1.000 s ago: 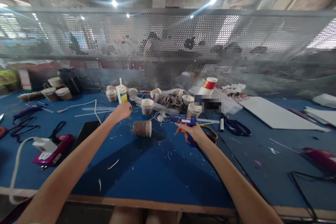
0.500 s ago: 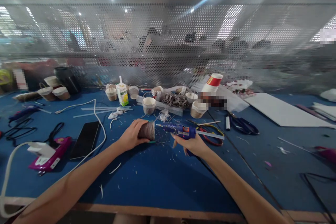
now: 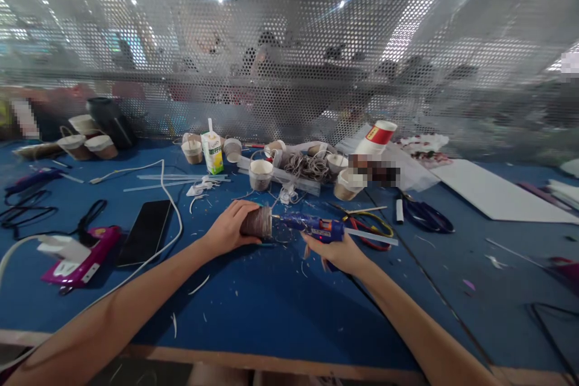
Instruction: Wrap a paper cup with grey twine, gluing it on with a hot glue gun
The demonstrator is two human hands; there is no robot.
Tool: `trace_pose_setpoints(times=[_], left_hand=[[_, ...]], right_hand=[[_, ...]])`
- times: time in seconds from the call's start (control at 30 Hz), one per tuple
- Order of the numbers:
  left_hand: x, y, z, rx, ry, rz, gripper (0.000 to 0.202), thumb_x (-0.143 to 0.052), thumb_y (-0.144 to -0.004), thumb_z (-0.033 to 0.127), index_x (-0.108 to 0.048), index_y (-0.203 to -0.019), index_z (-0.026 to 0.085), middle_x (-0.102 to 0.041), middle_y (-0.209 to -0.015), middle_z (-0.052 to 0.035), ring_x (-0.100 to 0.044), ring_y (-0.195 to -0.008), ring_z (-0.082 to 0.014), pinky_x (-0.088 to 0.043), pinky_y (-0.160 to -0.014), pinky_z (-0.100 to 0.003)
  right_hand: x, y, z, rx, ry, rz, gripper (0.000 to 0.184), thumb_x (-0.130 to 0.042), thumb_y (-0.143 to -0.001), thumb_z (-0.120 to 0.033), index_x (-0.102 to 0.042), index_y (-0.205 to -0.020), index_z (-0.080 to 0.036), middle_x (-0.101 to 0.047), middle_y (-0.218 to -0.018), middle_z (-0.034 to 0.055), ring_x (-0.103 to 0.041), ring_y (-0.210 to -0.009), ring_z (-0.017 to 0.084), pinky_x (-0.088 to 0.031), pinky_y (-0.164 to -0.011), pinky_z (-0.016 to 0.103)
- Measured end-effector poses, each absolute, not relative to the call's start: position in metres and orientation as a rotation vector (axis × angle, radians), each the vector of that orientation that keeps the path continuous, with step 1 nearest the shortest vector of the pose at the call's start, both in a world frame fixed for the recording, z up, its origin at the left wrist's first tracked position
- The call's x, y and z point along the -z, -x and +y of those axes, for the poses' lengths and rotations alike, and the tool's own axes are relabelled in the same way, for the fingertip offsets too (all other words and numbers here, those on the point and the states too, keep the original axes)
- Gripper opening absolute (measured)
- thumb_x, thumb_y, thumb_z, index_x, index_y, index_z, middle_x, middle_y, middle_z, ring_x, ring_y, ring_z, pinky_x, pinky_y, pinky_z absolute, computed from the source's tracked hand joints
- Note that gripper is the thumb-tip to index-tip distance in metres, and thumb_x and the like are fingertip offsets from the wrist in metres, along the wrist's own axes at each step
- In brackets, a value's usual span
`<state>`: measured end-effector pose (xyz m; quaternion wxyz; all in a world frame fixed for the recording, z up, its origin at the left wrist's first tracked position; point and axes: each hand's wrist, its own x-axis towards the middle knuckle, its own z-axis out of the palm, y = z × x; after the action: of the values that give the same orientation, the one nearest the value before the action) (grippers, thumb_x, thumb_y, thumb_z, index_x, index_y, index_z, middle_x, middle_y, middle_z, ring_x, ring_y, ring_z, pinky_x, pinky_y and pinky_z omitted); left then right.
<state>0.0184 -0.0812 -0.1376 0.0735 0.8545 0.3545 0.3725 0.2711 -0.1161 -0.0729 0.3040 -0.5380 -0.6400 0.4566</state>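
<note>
My left hand (image 3: 230,227) is closed around a small cup wrapped in brown-grey cord (image 3: 259,222), which lies on its side with its rim to the right. In my right hand (image 3: 346,251) is a blue hot glue gun (image 3: 314,225), gripped by its handle. A clear glue stick (image 3: 373,236) sticks out of the gun's rear. The nozzle points left and reaches the rim of the cup; whether it touches cannot be made out. Behind the cup, a cord-wrapped white cup with a handle (image 3: 261,175) stands upright.
A heap of cord (image 3: 307,167), a drink carton (image 3: 212,152) and several small cups line the back. Scissors (image 3: 425,215) lie right, beyond red-and-yellow handles (image 3: 382,245). A phone (image 3: 145,233), white cable (image 3: 181,226) and purple power strip (image 3: 84,259) occupy the left.
The view has tilted down and shifted slightly left. The glue gun's nozzle is now closer to the cup's rim. Both hands keep their holds.
</note>
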Motion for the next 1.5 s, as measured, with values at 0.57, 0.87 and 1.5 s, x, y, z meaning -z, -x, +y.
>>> trace_pose_setpoints(times=[0.57,0.87,1.5], left_hand=[[0.1391,-0.0172,-0.0791,-1.164,-2.598,1.035,0.066,-0.075,-0.068,0.047,-0.046,-0.120,0.018,-0.060,-0.114,-0.0150,-0.058,-0.107,-0.0289,-0.048,-0.093,-0.049],[0.1387,-0.0172,-0.0791,-1.170,-2.579,1.050,0.066,-0.075,-0.067,0.047,-0.046,-0.120,0.018,-0.060,-0.114,-0.0145,-0.059,-0.107,-0.0287,-0.048,-0.093,-0.049],[0.1403,-0.0168,-0.0777,-1.156,-2.586,1.044,0.067,-0.076,-0.066,0.046,-0.046,-0.120,0.018,-0.060,-0.114,-0.0147,-0.058,-0.107,-0.0291,-0.047,-0.094,-0.049]], right_hand=[[0.0740,-0.2719,-0.1172,-1.123,1.386,-1.791,0.032,-0.059,-0.069,-0.034,-0.044,-0.044,-0.021,-0.047,-0.036,-0.0039,-0.038,-0.026,0.008,-0.032,-0.027,0.021],[0.0707,-0.2744,-0.1171,-1.104,1.378,-1.858,0.033,-0.059,-0.070,-0.032,-0.042,-0.043,-0.022,-0.045,-0.034,-0.0042,-0.040,-0.026,0.008,-0.035,-0.027,0.022],[0.0732,-0.2796,-0.1131,-1.151,1.266,-1.931,0.024,-0.056,-0.068,-0.024,-0.044,-0.048,-0.021,-0.047,-0.039,-0.0050,-0.042,-0.032,0.008,-0.037,-0.034,0.021]])
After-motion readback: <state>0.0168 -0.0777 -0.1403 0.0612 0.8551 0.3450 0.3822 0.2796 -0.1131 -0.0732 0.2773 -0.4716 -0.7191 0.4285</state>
